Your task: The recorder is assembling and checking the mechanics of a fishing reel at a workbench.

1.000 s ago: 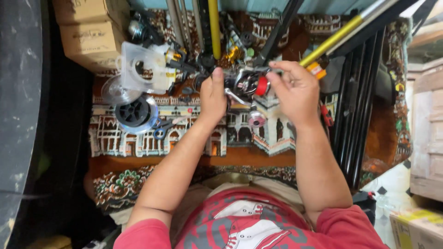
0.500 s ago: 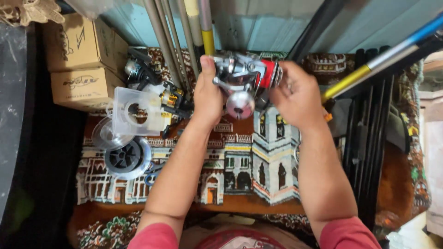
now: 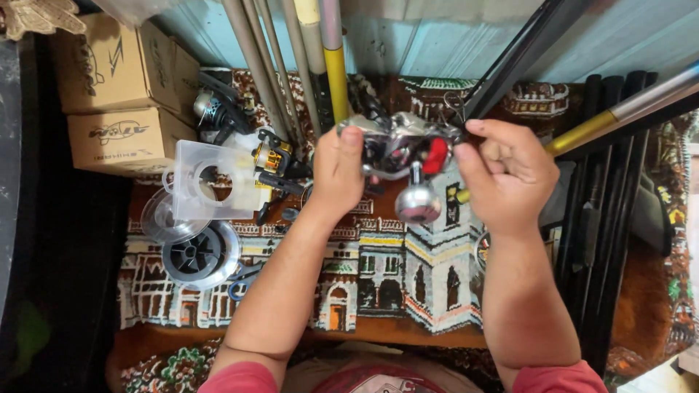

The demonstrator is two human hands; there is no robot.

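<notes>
A silver and black fishing reel [image 3: 402, 142] with a red part and a round silver knob [image 3: 418, 204] is held up between both hands over a patterned rug [image 3: 378, 276]. My left hand [image 3: 339, 169] grips its left end, thumb on top. My right hand [image 3: 508, 175] pinches its right end with thumb and fingers.
Two cardboard boxes [image 3: 120, 94] are stacked at the left. A clear plastic case [image 3: 211, 191] and line spools [image 3: 198, 255] lie near them, beside other reels [image 3: 273, 161]. Several fishing rods [image 3: 291, 58] lean on the blue wall; dark rods [image 3: 604, 240] stand at the right.
The view has tilted up towards the wall. Both hands have kept hold of the reel and turned it, so the silver knob now hangs below it.
</notes>
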